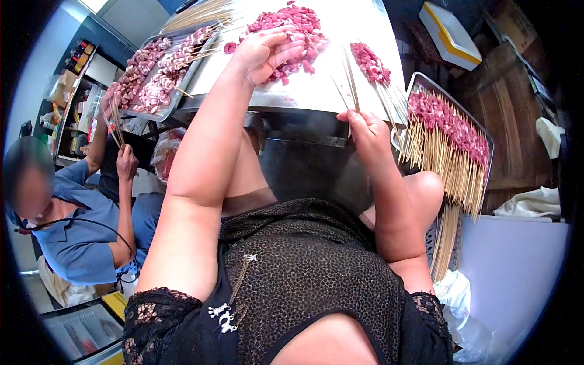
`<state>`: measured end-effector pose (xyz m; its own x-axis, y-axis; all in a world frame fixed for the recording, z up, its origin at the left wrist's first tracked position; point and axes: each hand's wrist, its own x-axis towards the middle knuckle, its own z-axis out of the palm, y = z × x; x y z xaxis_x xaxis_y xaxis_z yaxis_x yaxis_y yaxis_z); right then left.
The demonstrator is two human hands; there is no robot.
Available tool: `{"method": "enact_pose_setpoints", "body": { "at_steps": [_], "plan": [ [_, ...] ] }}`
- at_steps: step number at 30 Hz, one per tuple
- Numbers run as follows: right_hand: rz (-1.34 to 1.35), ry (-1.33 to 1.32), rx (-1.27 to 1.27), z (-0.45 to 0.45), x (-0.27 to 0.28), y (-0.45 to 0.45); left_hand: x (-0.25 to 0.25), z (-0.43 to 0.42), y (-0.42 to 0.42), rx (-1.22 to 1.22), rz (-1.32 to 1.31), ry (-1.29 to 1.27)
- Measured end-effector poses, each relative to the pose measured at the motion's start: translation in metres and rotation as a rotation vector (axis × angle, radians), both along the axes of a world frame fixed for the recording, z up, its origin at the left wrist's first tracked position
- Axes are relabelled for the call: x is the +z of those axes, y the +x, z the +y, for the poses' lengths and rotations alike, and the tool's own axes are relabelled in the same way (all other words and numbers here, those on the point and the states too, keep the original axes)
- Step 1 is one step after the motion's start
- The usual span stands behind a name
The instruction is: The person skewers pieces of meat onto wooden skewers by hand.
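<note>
My left hand [263, 56] reaches over a pile of raw red meat pieces [307, 24] on the white table [234, 85]. Its fingers are stretched out and touch or hover over the meat; which, I cannot tell. Lower and to the right, my right hand [367, 131] is closed around a few thin wooden skewers [350, 79], their bare tips pointing up at the table. Beside these, a small group of meat-loaded skewers [370, 62] lies at the table's right side.
At right, a metal tray [488, 143] holds many loaded skewers. A second tray [201, 64] of threaded meat stands at left, near loose bare sticks [204, 13]. A co-worker in a blue shirt [85, 228] holds skewers there. A white-and-yellow box [447, 36] sits at upper right.
</note>
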<state>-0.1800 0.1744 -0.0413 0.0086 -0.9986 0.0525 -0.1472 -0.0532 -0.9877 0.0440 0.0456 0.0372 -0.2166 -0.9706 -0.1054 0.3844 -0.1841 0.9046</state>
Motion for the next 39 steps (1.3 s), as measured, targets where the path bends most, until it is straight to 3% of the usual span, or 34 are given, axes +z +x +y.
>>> {"method": "enact_pose_setpoints", "body": {
  "at_steps": [3, 5, 7, 29, 35, 37, 39],
  "plan": [
    [-0.036, -0.017, -0.038, -0.003, -0.004, 0.001, -0.001, -0.005, 0.001, 0.011, 0.123, 0.086],
    [-0.067, -0.030, -0.059, -0.005, -0.005, 0.002, -0.002, -0.006, 0.000, -0.005, 0.062, -0.041],
    [-0.297, 0.056, -0.013, -0.003, -0.001, 0.002, -0.005, -0.006, -0.003, 0.049, 0.014, -0.073],
    [-0.213, -0.076, -0.018, -0.007, -0.004, 0.008, 0.004, 0.006, -0.017, 0.060, 0.027, -0.104],
    [-0.237, -0.075, -0.019, -0.008, -0.004, 0.008, -0.002, 0.009, -0.019, -0.080, -0.138, -0.160],
    [-0.227, -0.077, -0.010, -0.007, -0.003, 0.009, 0.000, 0.013, -0.022, 0.044, -0.337, -0.258],
    [-0.232, -0.085, -0.009, -0.008, -0.003, 0.009, 0.001, 0.010, -0.022, 0.072, -0.310, -0.245]
  ]
}}
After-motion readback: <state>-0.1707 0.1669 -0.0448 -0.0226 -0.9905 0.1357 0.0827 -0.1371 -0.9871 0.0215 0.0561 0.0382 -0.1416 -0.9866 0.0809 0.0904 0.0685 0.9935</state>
